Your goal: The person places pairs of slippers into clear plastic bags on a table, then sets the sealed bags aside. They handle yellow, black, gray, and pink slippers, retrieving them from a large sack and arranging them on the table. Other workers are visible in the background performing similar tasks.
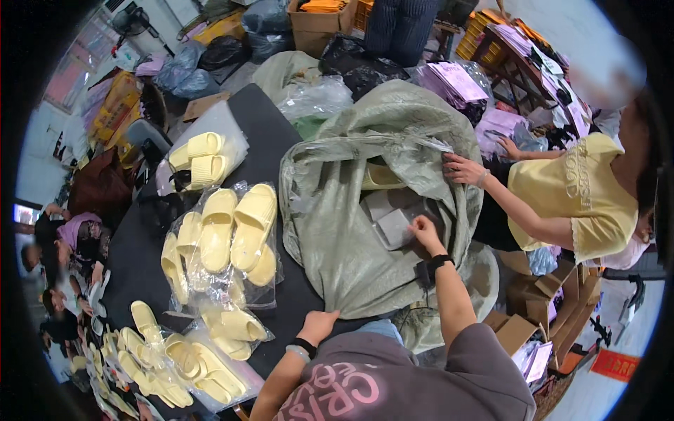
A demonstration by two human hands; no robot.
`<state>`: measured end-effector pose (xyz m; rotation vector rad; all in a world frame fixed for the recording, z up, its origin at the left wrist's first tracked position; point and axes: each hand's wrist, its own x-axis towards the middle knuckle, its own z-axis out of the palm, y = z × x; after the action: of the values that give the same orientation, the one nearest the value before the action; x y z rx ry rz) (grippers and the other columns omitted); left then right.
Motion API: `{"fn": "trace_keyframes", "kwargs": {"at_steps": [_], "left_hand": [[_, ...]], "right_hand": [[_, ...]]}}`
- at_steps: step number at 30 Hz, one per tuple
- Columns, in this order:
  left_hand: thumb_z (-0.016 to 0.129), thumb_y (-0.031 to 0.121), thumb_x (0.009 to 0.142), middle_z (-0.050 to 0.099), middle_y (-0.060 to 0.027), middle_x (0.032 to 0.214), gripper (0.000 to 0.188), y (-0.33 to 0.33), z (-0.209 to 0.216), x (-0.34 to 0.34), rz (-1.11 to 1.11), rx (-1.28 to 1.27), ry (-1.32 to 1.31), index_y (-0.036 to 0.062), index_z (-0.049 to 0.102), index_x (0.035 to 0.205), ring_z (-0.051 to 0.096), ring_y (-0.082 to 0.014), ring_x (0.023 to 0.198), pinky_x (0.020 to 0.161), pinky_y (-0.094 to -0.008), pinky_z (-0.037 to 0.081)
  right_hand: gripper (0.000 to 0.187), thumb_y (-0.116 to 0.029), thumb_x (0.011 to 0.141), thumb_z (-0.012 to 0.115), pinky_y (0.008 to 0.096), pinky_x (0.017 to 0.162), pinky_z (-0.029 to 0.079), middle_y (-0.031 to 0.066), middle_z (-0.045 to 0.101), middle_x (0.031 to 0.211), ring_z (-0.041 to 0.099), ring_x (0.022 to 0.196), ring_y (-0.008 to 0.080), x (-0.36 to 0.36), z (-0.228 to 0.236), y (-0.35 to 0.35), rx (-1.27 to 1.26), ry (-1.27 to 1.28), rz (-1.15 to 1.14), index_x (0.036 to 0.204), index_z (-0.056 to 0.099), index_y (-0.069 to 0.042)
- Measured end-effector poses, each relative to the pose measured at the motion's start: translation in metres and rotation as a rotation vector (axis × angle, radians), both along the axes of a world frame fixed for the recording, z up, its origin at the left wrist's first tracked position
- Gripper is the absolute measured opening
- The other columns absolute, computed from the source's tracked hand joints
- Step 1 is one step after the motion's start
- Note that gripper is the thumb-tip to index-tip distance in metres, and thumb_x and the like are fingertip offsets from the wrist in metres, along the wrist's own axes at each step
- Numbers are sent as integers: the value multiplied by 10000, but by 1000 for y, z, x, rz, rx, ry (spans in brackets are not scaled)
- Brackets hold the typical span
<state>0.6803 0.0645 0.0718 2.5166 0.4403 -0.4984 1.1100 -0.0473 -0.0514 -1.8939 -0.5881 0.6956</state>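
Observation:
A large grey-green woven sack (337,231) stands wide-mouthed in front of me. My left hand (318,328) is closed on the lower near edge of its cloth. My right hand (426,235) reaches into the mouth, fingers curled together beside a grey plastic-wrapped packet (395,228); what they pinch, if anything, is too small to tell. Deeper in the sack shows a pale yellow slipper (380,177). A co-worker's hand (463,168) rests on the sack's right rim. Left of the sack lie yellow slippers (219,229) in clear bags.
More bagged slippers (210,368) lie on the black tabletop (133,259) at the near left. The co-worker in a yellow shirt (572,186) is at the right. Cardboard boxes (554,298) stand behind that person, and black plastic bags (361,63) lie beyond the sack.

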Motion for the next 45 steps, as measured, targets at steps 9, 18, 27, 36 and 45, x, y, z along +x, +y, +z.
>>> {"fn": "trace_keyframes", "kwargs": {"at_steps": [9, 18, 27, 36, 45], "left_hand": [[481, 156, 864, 694, -117, 742, 171, 4, -21, -8, 43, 46, -1, 167, 638, 929, 696, -305, 732, 673, -464, 473], [487, 175, 883, 709, -71, 785, 229, -5, -30, -16, 55, 88, -40, 187, 675, 1013, 698, -266, 760, 690, -443, 484], [430, 204, 942, 699, -118, 869, 278, -6, -22, -16, 85, 15, 19, 167, 640, 1120, 684, -331, 842, 764, -482, 485], [467, 195, 931, 700, -162, 889, 246, -33, -88, -22, 319, 116, -578, 131, 650, 1083, 680, -323, 878, 784, -502, 475], [439, 192, 901, 705, -100, 751, 184, -5, -42, -19, 80, 42, -33, 145, 598, 983, 699, -295, 713, 655, -464, 473]], "right_hand": [[248, 20, 871, 597, 212, 477, 277, -82, 386, 645, 367, 546, 32, 41, 103, 6, 134, 221, -89, 750, 455, -144], [292, 19, 884, 581, 204, 492, 251, -69, 373, 684, 332, 562, 42, -48, 262, -12, 490, 328, -181, 743, 393, -155], [265, 60, 889, 572, 195, 512, 369, -14, 446, 730, 398, 557, 69, -236, 358, 93, 590, 120, 559, 729, 428, -94], [111, -121, 828, 656, 387, 731, 464, 65, 605, 880, 605, 887, 278, -409, 268, 164, 665, -221, 1543, 931, 630, -91], [212, -79, 918, 609, 259, 740, 485, 22, 625, 912, 602, 843, 121, -189, 171, 116, 368, 562, 257, 1126, 578, -51]]}}
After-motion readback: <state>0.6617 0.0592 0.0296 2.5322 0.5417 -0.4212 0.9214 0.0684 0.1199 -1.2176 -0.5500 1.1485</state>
